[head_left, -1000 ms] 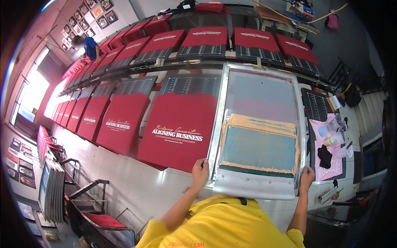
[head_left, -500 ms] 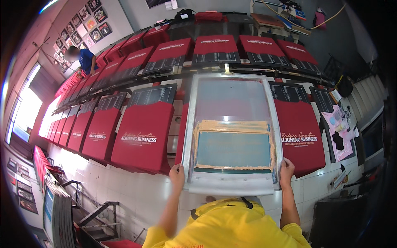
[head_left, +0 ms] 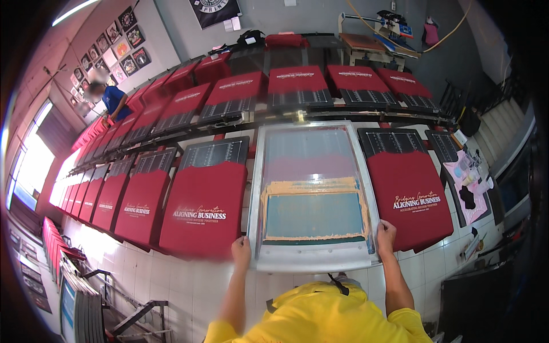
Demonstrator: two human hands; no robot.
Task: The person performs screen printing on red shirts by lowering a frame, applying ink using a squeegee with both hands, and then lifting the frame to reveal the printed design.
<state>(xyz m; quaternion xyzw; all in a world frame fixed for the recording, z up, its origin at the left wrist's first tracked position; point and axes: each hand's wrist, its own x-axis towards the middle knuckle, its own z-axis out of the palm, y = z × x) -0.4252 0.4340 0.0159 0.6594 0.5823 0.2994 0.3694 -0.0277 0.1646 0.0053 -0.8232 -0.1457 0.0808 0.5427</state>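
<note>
White light is admitted by a tall window [head_left: 31,154] at the far left. Below it, flat panels [head_left: 86,308] are stacked on edge, and higher up the wall is hung with framed prints [head_left: 121,48]. A co-worker [head_left: 114,102] in a blue top is seen beside the tables. From there, rows of dark boards are covered with red shirts, each printed in pale lettering; the nearest left-hand shirt [head_left: 203,208] is draped with its board's marked end exposed.

Next, the lower left side of a metal-framed screen [head_left: 314,211] is gripped by the left hand [head_left: 241,251], its fingers curled in. The screen is placed centrally, in front of the person's yellow shirt [head_left: 320,314], between two shirt-covered boards. Across its mesh a thick orange band of ink [head_left: 311,187] is spread, and a blue-green rectangle below is edged with the same colour. The screen's lower right side is grasped by the right hand [head_left: 386,235], its fingers likewise closed.

Farther right, another printed red shirt [head_left: 409,194] is laid over a board. Beyond it, a pink cloth [head_left: 473,212] is spread, with a crumpled black cloth [head_left: 467,198] and clear containers [head_left: 472,172] set upon it.
</note>
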